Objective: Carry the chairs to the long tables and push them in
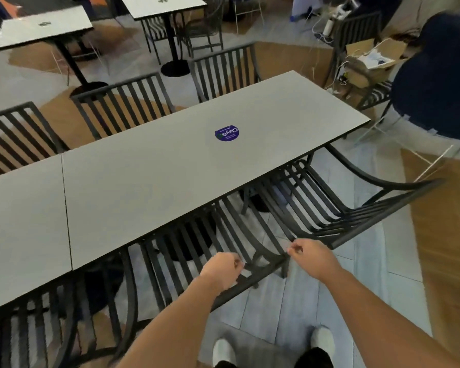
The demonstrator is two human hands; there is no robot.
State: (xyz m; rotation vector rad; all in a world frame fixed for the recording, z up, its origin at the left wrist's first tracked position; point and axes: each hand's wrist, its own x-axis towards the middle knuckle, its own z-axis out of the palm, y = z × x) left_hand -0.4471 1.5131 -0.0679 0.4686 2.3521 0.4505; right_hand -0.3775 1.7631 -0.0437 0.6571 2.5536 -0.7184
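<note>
My left hand (221, 269) is curled round the top rail of a black slatted metal chair (197, 251), which stands at the near edge of the long grey surface (154, 176) with its seat partly under it. My right hand (310, 254) hangs just above the gap between this chair and the next; its fingers are curled in, and I cannot tell whether they touch or pinch anything. A second black slatted metal armchair (337, 208) stands to the right, at the surface's corner, its seat partly pushed under and its backrest touching or nearly touching the first chair's.

A third black chair (64, 314) sits pushed in at lower left. Three more black slat-backed chairs (122, 102) line the far edge. A round blue sticker (227, 133) lies on the grey top. Two smaller square pedestal tables (45, 29) stand beyond. An open cardboard box (375, 59) rests on a chair at upper right, near a dark blue shell chair (436, 81). My white shoes (322, 338) stand on grey floor tiles (298, 301).
</note>
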